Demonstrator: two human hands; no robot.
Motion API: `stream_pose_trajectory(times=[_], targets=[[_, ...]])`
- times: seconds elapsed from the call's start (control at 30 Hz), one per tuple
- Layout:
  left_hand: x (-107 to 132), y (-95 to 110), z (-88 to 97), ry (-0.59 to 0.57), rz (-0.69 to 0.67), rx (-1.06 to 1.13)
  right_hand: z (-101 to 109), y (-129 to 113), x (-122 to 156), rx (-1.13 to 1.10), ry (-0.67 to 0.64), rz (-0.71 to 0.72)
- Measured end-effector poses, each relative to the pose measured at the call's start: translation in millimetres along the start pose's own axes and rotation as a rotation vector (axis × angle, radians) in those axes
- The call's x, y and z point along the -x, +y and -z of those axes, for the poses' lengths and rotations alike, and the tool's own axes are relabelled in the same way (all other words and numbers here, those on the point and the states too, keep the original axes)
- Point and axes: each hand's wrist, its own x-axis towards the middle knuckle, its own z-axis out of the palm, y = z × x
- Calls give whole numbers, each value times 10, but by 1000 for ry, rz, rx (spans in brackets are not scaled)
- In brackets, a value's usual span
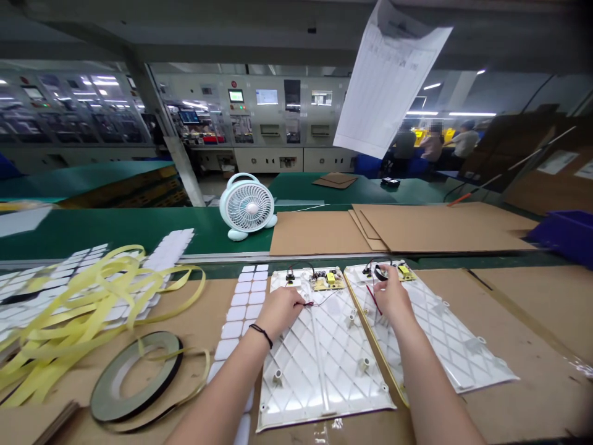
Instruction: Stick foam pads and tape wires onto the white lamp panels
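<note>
Two white ribbed plastic panels lie side by side, the left panel (306,364) and the right panel (445,334). Over the upper part of the left one, my left hand (280,312) pinches a thin red-and-black wire (309,303). My right hand (393,293) is closed on a black wire (381,272) at the top of the right panel; its fingertips are partly hidden. A dark red wire (373,300) hangs just below those fingers. Each panel carries a small yellow circuit board near its top edge, a left board (327,280) and a right board (406,272).
A roll of tape (104,386) and tangled yellow strips (92,296) lie left. White pad sheets (238,300) run beside the left panel. Beyond stand a pale blue fan (250,207) and cardboard sheets (440,228). A paper (389,80) hangs overhead; a blue bin (563,235) is right.
</note>
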Motion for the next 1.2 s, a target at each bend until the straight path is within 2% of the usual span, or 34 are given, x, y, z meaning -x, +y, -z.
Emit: stream_pose_trajectory(times=[0.13,0.27,0.33,0.4,0.47,0.53,0.57,0.7,0.77,0.8,0.87,1.0,1.2], targets=[[11,-3,-22,-5,-9,-5,80,-12,0,145,74,88],[24,3,-11,0,-23,7,236,-55,9,135,-67,32],[29,5,-9,6,-21,18,304,-111,32,116,-63,47],[30,-2,-19,14,-11,34,334,-202,67,96,-13,165],[28,-20,-42,23,6,56,312,-327,111,32,-13,349],[27,-44,-71,37,28,80,235,-473,166,-91,-101,462],[27,-57,-86,46,42,92,180,-546,198,-174,-182,457],[40,-91,-132,74,93,138,-100,-765,325,-465,-679,245],[48,-97,-142,79,101,154,-252,-815,358,-442,-872,238],[51,-97,-143,80,102,159,-328,-829,362,-396,-919,264],[57,-96,-142,80,102,162,-471,-849,347,-302,-938,327],[70,-87,-125,82,100,148,-678,-894,279,-215,-875,403],[73,-73,-114,92,103,107,-753,-951,223,-143,-922,448]])
